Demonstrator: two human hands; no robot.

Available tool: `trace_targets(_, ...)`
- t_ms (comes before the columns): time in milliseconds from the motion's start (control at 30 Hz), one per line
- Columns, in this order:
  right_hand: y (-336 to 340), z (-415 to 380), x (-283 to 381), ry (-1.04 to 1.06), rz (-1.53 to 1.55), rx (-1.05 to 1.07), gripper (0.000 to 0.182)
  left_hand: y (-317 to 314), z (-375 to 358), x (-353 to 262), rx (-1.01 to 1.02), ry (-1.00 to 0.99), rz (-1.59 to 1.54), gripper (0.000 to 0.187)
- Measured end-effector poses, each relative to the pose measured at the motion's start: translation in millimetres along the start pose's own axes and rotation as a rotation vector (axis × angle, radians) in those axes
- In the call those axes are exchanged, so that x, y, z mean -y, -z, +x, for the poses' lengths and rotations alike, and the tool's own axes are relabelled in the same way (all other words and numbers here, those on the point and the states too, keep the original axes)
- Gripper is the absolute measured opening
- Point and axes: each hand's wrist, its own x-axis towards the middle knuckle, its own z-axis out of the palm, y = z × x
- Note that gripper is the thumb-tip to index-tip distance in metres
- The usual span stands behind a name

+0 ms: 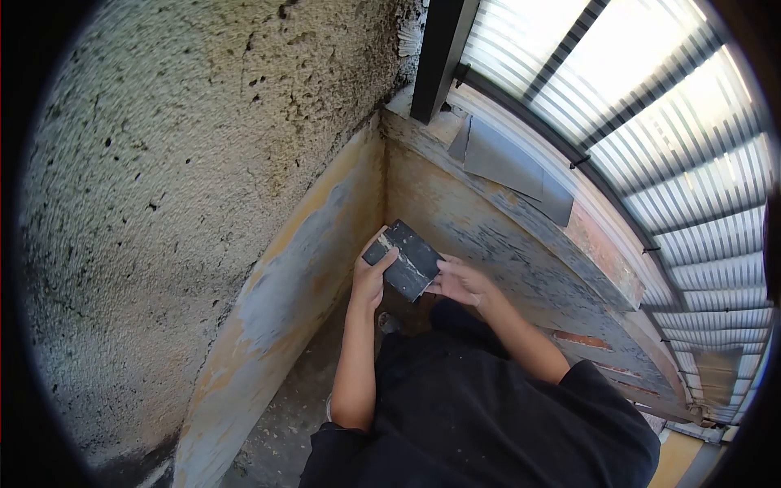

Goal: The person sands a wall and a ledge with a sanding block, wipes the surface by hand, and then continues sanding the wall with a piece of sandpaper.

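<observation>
In front of my body, at the inner corner of two low walls, I hold a dark sanding block (413, 262). It is flat and rectangular, dusty, with a pale strip across its face and a few light specks. My left hand (373, 272) is closed on its left end, the thumb lying across the top face. At the right edge, my right hand (462, 282) pinches it between thumb and fingers. The fingers beneath the block are hidden.
A rough, stained wall (179, 203) rises on the left, above a scraped lower band (285, 252). On the right, a low wall (488, 228) has a ledge carrying grey sheets (504, 167). Beyond stand a dark post (443, 61) and corrugated translucent panels (659, 130). Concrete floor (285, 415) shows below.
</observation>
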Motion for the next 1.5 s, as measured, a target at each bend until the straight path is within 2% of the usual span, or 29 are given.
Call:
trace_targets(67,-3.6,12.2,3.0,-0.084,0.117,-0.147,0.05,-2.4,5.0,-1.4,0.023,0.016,0.015,0.063)
trace_targets(233,14.8,25.9,17.4,-0.14,0.154,-0.214,0.049,-23.6,15.7,-28.2,0.239,0.015,0.167,0.062)
trace_targets(300,15.2,28.6,26.7,-0.097,-0.016,-0.067,0.048,-27.8,20.0,-31.7,0.286,-0.006,0.19,0.058)
trace_targets(333,11.3,28.7,28.4,-0.077,-0.05,-0.102,0.051,-28.9,22.6,-31.8,0.297,-0.022,0.241,0.054)
trace_targets(433,-25.0,24.9,36.4,-0.108,0.137,0.022,0.056,-25.7,24.6,-34.5,0.314,0.01,0.287,0.047)
trace_targets(467,-33.6,25.7,32.3,-0.093,0.166,-0.007,0.061,-24.1,23.2,-35.5,0.322,0.054,0.286,0.045)
trace_targets(567,-48.2,24.3,20.4,-0.077,0.17,0.047,0.057,-21.3,12.9,-38.4,0.272,0.092,0.258,0.042)
trace_targets(700,-54.3,17.9,5.8,-0.086,0.03,-0.053,0.053,5.6,14.1,-13.0,0.311,-0.036,0.223,0.048)
trace_targets(767,-47.4,13.3,-3.3,-0.088,-0.468,-0.358,0.046,22.6,13.9,4.9,0.155,-0.141,0.326,0.056)
trace_targets(800,-48.2,11.2,-4.2,-0.092,-0.48,-0.359,0.046,24.7,7.5,7.6,0.152,-0.147,0.315,0.056)
trace_targets(867,-49.8,9.4,-3.6,-0.17,-1.313,-0.296,0.043,30.0,-8.0,14.0,-0.016,-0.095,0.438,0.058)
trace_targets(900,-44.7,9.0,-3.3,-0.18,-1.326,-0.289,0.043,33.4,-15.1,17.1,-0.025,-0.1,0.425,0.058)
trace_targets(933,-37.5,8.6,-2.7,0.135,-2.056,-0.191,0.046,36.9,-21.9,20.8,-0.046,-0.085,0.44,0.055)
trace_targets(967,-30.1,8.0,-3.6,0.537,-2.743,-0.026,0.048,40.4,-28.3,25.3,-0.067,-0.066,0.454,0.051)
trace_targets(1000,-44.5,13.0,9.9,0.586,-2.817,0.009,0.058,45.6,-33.1,30.2,-0.078,-0.064,0.441,0.051)
trace_targets(1033,-41.6,24.1,24.4,0.575,-2.822,0.031,0.058,52.0,-36.8,36.2,-0.081,-0.085,0.444,0.048)
trace_targets(1100,-31.5,37.9,56.2,0.56,-3.162,-0.143,0.059,57.6,-40.9,45.1,-0.091,-0.105,0.432,0.044)
trace_targets(1133,-26.7,34.5,64.6,0.553,-3.167,-0.12,0.059,59.6,-42.8,48.5,-0.122,-0.13,0.42,0.041)
trace_targets(1200,-18.9,26.3,84.2,0.281,-3.446,-0.14,0.062,59.9,-43.4,51.1,-0.161,-0.158,0.4,0.038)
trace_targets(1333,0.1,22.9,95.5,0.255,-3.524,-0.035,0.063,51.0,-50.1,48.6,-0.215,-0.199,0.387,0.033)
trace_targets(1400,4.4,61.4,92.7,0.387,-3.515,-0.13,0.063,45.6,-50.9,48.8,-0.216,-0.203,0.376,0.032)
trace_targets(1500,-5.1,115.4,84.5,0.45,-3.557,-0.195,0.064,32.4,-44.1,40.2,-0.159,-0.193,0.425,0.033)
